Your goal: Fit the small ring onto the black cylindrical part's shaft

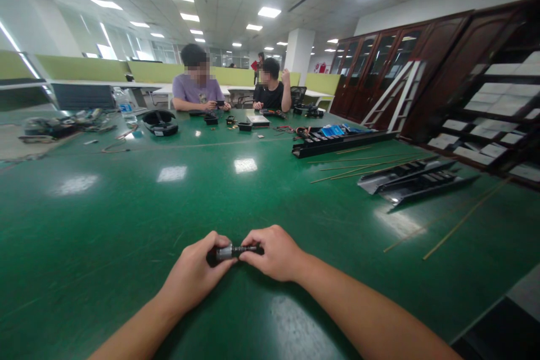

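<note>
Low over the near middle of the green table (202, 197), my left hand (192, 270) is closed around a small silver-and-black cylinder (223, 252). A thin dark ridged rod (243, 249) lies in line with the cylinder, pointing right. My right hand (274, 253) pinches this rod between thumb and fingertips. Whether the rod and cylinder are one piece or two I cannot tell. Fingers hide the ends of both, and their exact kind is too small to make out.
Black metal channels (413, 180) and thin yellowish rods (459, 225) lie on the right. Farther back are a black headset (160, 122), small black boxes, a water bottle (125, 106) and piled electronics (63, 124). Two people (196, 87) sit across; a stepladder (399, 95) stands by the cabinets.
</note>
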### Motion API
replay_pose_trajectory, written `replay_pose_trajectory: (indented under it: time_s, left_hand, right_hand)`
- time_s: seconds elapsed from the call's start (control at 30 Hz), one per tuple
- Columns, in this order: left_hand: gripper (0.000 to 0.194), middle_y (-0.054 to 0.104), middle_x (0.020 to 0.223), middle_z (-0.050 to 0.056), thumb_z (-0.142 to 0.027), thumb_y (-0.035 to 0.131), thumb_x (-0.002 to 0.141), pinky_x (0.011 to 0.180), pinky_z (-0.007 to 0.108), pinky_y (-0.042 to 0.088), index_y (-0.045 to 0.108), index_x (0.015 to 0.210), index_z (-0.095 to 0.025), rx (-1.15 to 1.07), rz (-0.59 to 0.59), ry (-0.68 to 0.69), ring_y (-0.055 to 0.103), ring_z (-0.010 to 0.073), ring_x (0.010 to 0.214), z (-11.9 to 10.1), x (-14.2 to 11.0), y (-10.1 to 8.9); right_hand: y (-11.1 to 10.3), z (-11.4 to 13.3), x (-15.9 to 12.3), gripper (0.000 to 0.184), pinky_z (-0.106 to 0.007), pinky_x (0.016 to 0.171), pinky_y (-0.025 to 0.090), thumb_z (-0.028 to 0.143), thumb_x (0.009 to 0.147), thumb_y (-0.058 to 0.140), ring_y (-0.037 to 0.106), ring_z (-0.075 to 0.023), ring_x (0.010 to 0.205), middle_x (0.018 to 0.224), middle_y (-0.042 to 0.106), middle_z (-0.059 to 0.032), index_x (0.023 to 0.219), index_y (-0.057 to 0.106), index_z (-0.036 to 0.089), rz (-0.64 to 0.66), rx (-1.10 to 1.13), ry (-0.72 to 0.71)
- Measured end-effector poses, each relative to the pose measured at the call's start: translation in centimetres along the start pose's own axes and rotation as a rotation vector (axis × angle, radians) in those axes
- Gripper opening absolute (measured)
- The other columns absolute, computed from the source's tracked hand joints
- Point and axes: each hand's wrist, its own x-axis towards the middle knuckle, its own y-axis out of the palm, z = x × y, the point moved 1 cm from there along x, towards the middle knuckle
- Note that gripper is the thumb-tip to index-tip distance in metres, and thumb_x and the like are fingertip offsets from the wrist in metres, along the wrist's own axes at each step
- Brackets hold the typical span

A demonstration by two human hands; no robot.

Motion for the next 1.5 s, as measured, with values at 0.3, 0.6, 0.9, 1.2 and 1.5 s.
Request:
replay_pose_trajectory:
  time_s: [0.3,0.6,0.9,1.2,1.5]
  left_hand:
    - [0.018,0.068,0.095,0.001,-0.034,0.066,0.084,0.078,0.028,0.051,0.058,0.095,-0.023,0.002,-0.019,0.014,0.066,0.0171,0.087,0.34,0.03,-0.18]
    - [0.018,0.067,0.096,-0.001,-0.032,0.067,0.084,0.08,0.027,0.05,0.057,0.096,-0.024,-0.005,-0.028,-0.006,0.064,0.016,0.089,0.34,0.15,-0.39]
    - [0.016,0.068,0.097,0.0,-0.03,0.066,0.084,0.079,0.028,0.05,0.056,0.094,-0.023,-0.005,-0.047,-0.013,0.065,0.0166,0.088,0.56,0.2,-0.52]
    - [0.017,0.068,0.094,-0.001,-0.031,0.067,0.083,0.076,0.027,0.05,0.057,0.094,-0.023,0.006,-0.057,-0.013,0.065,0.0164,0.085,0.49,0.19,-0.62]
    - [0.018,0.069,0.09,-0.001,-0.032,0.066,0.082,0.073,0.027,0.051,0.06,0.097,-0.024,0.092,-0.067,-0.013,0.066,0.0175,0.082,0.13,0.34,-0.97]
  right_hand:
    - [-0.23,-0.11,0.02,0.017,-0.023,0.066,0.044,0.035,0.083,0.067,0.068,-0.0158,0.077,0.086,0.075,-0.0016,0.092,0.073,0.023,-0.005,0.02,0.013]
    - [-0.19,-0.36,0.07,0.017,-0.023,0.064,0.044,0.035,0.082,0.067,0.067,-0.0155,0.074,0.084,0.075,-0.0018,0.092,0.073,0.022,-0.016,0.02,0.031]
    - [-0.38,-0.37,0.14,0.017,-0.024,0.064,0.044,0.034,0.082,0.067,0.068,-0.0157,0.073,0.084,0.075,-0.0018,0.092,0.073,0.022,-0.031,0.019,0.038]
    - [-0.46,-0.58,0.11,0.017,-0.024,0.066,0.044,0.033,0.082,0.067,0.068,-0.0157,0.075,0.085,0.075,-0.0017,0.092,0.072,0.021,-0.033,0.006,0.028]
    - [-0.48,-0.6,0.11,0.017,-0.024,0.067,0.044,0.033,0.082,0.067,0.067,-0.0155,0.075,0.085,0.075,-0.0017,0.093,0.072,0.021,-0.038,0.006,0.014]
